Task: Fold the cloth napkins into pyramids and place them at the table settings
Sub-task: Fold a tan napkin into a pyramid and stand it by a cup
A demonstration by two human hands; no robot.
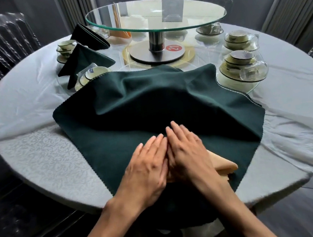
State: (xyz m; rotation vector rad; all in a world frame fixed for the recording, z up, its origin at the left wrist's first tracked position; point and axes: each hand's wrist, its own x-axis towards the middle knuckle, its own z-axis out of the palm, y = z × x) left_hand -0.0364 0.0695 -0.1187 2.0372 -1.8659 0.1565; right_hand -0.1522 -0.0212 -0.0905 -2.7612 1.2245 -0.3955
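On the surface (41, 158), left hand (147, 169) and right hand (189, 149) press flat, fingers extended, on the dark green napkin (112, 107).

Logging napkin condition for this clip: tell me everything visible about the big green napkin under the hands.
The green napkin is dark woven-looking cloth with zigzag-cut edges, spread unfolded and rumpled, humped in the middle. It lies on the table's near side, its near edge hanging over the rim. The left hand and right hand press flat on it, side by side. A tan cloth lies on it beside the right hand.
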